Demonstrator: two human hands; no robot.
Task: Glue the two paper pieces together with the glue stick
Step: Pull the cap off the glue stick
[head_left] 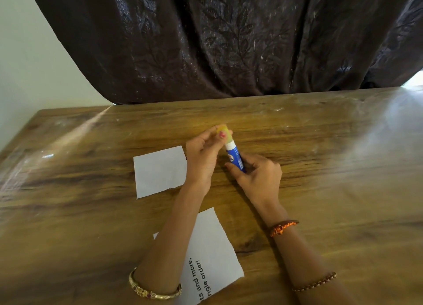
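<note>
Both hands hold a blue glue stick (235,159) over the middle of the wooden table (332,167). My right hand (258,176) grips its blue barrel. My left hand (203,158) pinches the yellow cap (223,130) at the far end of the stick; the cap sits on or just off the white collar, I cannot tell which. A blank white paper piece (159,171) lies flat to the left of my left hand. A second white paper piece (212,254) with black print lies nearer me, partly hidden under my left forearm.
A dark brown patterned curtain (217,41) hangs behind the table's far edge. A pale wall (27,71) stands at the left. Glare streaks cross the table at the left and far right.
</note>
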